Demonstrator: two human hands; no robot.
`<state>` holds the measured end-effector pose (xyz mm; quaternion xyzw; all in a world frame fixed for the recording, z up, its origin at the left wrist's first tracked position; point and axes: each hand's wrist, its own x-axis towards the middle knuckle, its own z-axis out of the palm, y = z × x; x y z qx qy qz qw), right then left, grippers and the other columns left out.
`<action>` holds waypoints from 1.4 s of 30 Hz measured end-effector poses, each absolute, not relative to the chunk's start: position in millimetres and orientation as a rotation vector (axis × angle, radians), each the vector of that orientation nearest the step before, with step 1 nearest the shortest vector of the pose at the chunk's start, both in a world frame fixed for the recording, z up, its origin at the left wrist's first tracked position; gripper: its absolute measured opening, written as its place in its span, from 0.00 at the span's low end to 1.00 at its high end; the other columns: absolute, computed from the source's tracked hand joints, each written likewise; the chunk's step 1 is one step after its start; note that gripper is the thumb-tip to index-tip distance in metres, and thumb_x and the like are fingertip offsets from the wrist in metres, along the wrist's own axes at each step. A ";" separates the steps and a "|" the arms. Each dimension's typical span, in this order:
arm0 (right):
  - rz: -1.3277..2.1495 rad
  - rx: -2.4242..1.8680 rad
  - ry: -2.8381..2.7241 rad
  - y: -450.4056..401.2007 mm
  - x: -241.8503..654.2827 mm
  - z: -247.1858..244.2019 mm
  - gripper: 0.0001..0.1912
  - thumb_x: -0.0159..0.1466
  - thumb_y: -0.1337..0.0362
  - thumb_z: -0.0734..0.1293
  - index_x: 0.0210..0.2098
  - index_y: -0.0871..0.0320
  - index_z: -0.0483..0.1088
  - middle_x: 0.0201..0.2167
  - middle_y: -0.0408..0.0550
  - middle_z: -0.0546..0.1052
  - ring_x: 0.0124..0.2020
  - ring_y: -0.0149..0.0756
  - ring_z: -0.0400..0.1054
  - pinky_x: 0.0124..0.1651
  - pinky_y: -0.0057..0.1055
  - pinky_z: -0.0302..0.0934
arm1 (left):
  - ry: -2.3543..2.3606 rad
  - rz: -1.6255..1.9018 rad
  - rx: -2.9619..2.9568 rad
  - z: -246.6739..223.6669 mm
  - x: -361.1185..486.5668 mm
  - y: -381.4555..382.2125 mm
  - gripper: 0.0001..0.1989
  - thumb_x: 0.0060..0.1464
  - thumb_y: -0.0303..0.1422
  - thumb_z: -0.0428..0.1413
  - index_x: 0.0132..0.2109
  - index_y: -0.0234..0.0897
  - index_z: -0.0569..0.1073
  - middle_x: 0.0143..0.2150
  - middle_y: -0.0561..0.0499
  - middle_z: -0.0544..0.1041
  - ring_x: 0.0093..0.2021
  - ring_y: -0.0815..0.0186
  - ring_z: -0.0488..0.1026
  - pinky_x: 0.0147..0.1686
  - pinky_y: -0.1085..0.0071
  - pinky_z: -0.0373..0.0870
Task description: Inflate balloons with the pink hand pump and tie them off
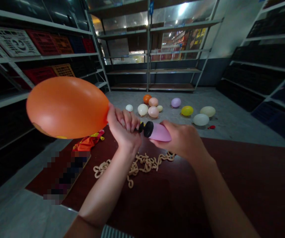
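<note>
A large inflated orange balloon (68, 107) hangs at the left, its neck pinched in my left hand (125, 125). My right hand (182, 137) is wrapped round the pink body of a balloon pump (159, 131) with black end parts. The pump's black end reaches my left hand's fingers; whether its nozzle sits in the balloon's neck is hidden by them. Below my hands, several curly tan strips (144, 163) lie in a loose heap on the dark red table (177, 198). Left of them is a pile of uninflated balloons (85, 143), orange, yellow and pink.
A pixelated flat object (70, 175) lies at the table's left edge. Several inflated balloons (153, 111) in pale and bright colours rest on the floor beyond, near a small red balloon (211, 127). Metal shelves (148, 71) stand behind; crates (42, 41) fill the left rack.
</note>
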<state>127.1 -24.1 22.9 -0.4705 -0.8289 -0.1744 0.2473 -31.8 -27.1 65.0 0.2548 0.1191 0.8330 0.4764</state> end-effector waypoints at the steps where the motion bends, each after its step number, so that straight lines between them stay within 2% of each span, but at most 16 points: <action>1: -0.461 -1.285 -2.263 -24.7 125.0 22.7 0.25 0.61 0.39 0.60 0.36 0.55 0.70 0.29 0.46 0.79 0.27 0.39 0.72 0.27 0.32 0.53 | 0.312 2.017 0.625 62.2 -27.8 -27.0 0.29 0.71 0.37 0.43 0.19 0.37 0.47 0.12 0.57 0.45 0.12 0.73 0.42 0.14 0.71 0.42; 8: -0.508 -1.331 -2.253 -25.0 119.3 21.2 0.23 0.60 0.43 0.67 0.39 0.57 0.71 0.30 0.48 0.80 0.29 0.41 0.74 0.27 0.33 0.48 | 0.386 1.926 0.531 52.8 -32.3 -8.5 0.30 0.68 0.41 0.49 0.20 0.37 0.47 0.12 0.60 0.45 0.12 0.74 0.43 0.14 0.73 0.44; 12: -0.479 -1.355 -2.268 -23.6 112.5 16.4 0.23 0.61 0.44 0.67 0.43 0.57 0.72 0.33 0.49 0.81 0.31 0.43 0.75 0.28 0.34 0.50 | 0.425 1.901 0.463 53.0 -48.5 3.9 0.29 0.67 0.40 0.50 0.20 0.38 0.47 0.12 0.60 0.45 0.11 0.75 0.43 0.14 0.74 0.44; 17: -0.506 -1.354 -2.285 -19.4 114.1 11.3 0.27 0.61 0.40 0.65 0.45 0.57 0.72 0.32 0.49 0.81 0.31 0.45 0.76 0.28 0.35 0.52 | 0.427 1.946 0.428 57.4 -75.4 9.6 0.27 0.68 0.36 0.47 0.21 0.37 0.48 0.13 0.60 0.45 0.11 0.75 0.43 0.14 0.74 0.45; 23: -0.457 -1.256 -2.301 -6.2 134.1 6.3 0.27 0.61 0.41 0.66 0.47 0.57 0.73 0.36 0.50 0.81 0.35 0.44 0.77 0.32 0.35 0.57 | 0.390 2.055 0.491 68.0 -104.6 4.2 0.28 0.66 0.36 0.50 0.21 0.38 0.45 0.14 0.60 0.45 0.12 0.75 0.44 0.14 0.73 0.45; 29: -0.493 -1.211 -2.283 -10.4 147.6 17.9 0.28 0.62 0.42 0.66 0.48 0.58 0.73 0.38 0.52 0.81 0.37 0.43 0.76 0.36 0.35 0.60 | 0.296 2.132 0.490 77.4 -124.4 -8.3 0.27 0.68 0.33 0.45 0.20 0.37 0.45 0.13 0.59 0.44 0.12 0.74 0.42 0.15 0.73 0.44; 34: -0.627 -1.208 -2.230 -23.9 149.7 33.9 0.27 0.62 0.41 0.66 0.46 0.57 0.73 0.35 0.51 0.81 0.34 0.43 0.75 0.33 0.35 0.58 | 0.373 2.160 0.561 86.5 -119.6 -26.2 0.28 0.69 0.34 0.45 0.20 0.36 0.46 0.13 0.58 0.46 0.12 0.75 0.45 0.16 0.73 0.46; 39: -0.572 -1.289 -2.246 -25.2 157.1 38.3 0.27 0.62 0.41 0.65 0.46 0.57 0.72 0.34 0.50 0.80 0.32 0.44 0.75 0.32 0.35 0.55 | 0.231 2.227 0.565 90.9 -97.9 -31.7 0.27 0.71 0.34 0.40 0.21 0.36 0.47 0.13 0.59 0.45 0.12 0.76 0.43 0.15 0.74 0.42; 42: -0.539 -1.263 -2.260 -25.4 156.6 39.0 0.26 0.62 0.41 0.66 0.46 0.57 0.71 0.34 0.49 0.80 0.33 0.43 0.75 0.32 0.34 0.54 | 0.286 2.211 0.547 87.3 -83.2 -29.2 0.27 0.71 0.35 0.42 0.21 0.36 0.46 0.13 0.58 0.45 0.12 0.75 0.43 0.15 0.75 0.43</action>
